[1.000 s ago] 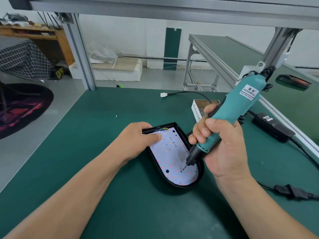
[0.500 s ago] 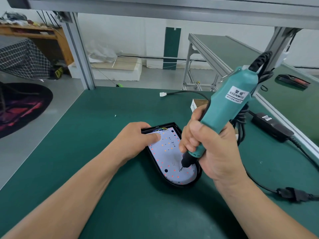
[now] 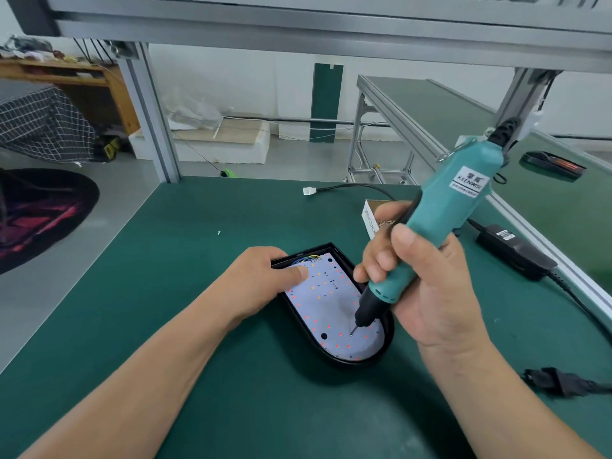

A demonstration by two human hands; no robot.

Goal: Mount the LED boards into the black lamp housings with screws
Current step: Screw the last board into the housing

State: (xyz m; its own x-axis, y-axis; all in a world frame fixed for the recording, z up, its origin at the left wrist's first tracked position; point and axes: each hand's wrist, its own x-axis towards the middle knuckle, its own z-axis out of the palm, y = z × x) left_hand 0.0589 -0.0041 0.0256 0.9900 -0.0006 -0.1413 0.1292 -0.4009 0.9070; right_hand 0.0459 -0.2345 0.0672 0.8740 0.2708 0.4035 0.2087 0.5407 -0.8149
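Two grips busy: left hand (image 3: 265,279) pinches thin, likely brittle LED board (image 3: 328,309) at housing (image 3: 334,359) rim, right hand (image 3: 430,293) clenches screwdriver (image 3: 447,207).

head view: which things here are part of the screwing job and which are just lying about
In use: LED board, black lamp housing, electric screwdriver, screw box.
Lying about: white connector lead, loose screw, black tray.
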